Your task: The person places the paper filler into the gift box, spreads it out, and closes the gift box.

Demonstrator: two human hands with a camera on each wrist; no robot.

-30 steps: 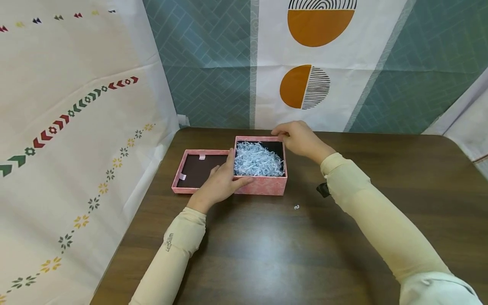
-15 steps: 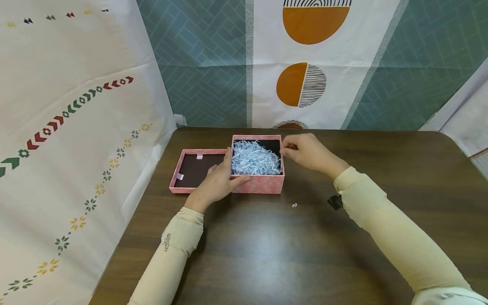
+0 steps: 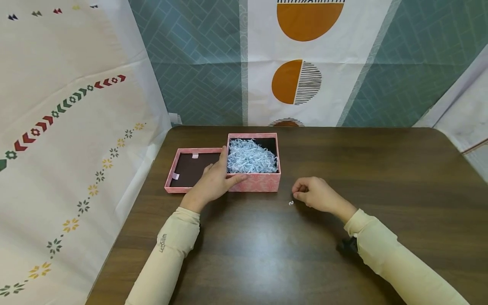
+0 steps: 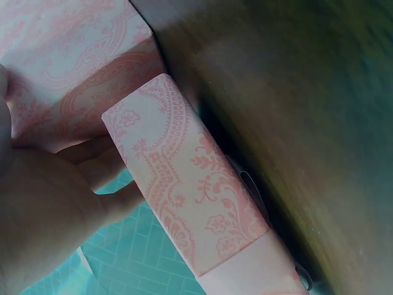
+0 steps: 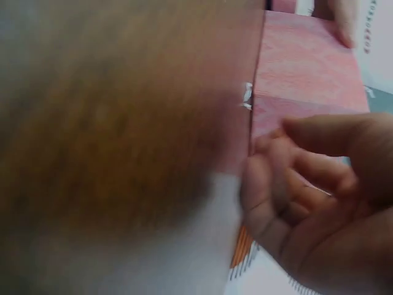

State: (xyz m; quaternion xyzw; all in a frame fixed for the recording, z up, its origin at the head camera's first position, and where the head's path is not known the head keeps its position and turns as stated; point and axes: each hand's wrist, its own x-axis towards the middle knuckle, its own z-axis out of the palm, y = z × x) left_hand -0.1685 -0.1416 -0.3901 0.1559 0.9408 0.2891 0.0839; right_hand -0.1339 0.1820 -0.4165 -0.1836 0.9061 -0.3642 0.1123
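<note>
A pink patterned box (image 3: 255,183) stands without its lid, filled with pale blue shredded paper (image 3: 251,157). My left hand (image 3: 209,182) rests against its front left corner, thumb along the front and straight index finger along the left side. In the left wrist view, other fingers (image 4: 120,206) extend beside the lid's wall. The pink lid (image 3: 194,169) lies upturned left of the box, partly behind that hand. On the table, a small white curled scrap (image 3: 291,203) lies just beside my right hand (image 3: 320,195). The right fingers are curled with the tips together; nothing shows between them.
All of this stands on a dark wooden table (image 3: 267,254), the box near its far edge. Patterned cloth (image 3: 198,84) hangs behind the table, and a white cloth (image 3: 76,169) hangs along the left side. Dark wood extends to the right of the box.
My right hand has left the box's right rim and come down and nearer, beside the white scrap. My left hand has kept its place at the box corner. The head view has shifted slightly.
</note>
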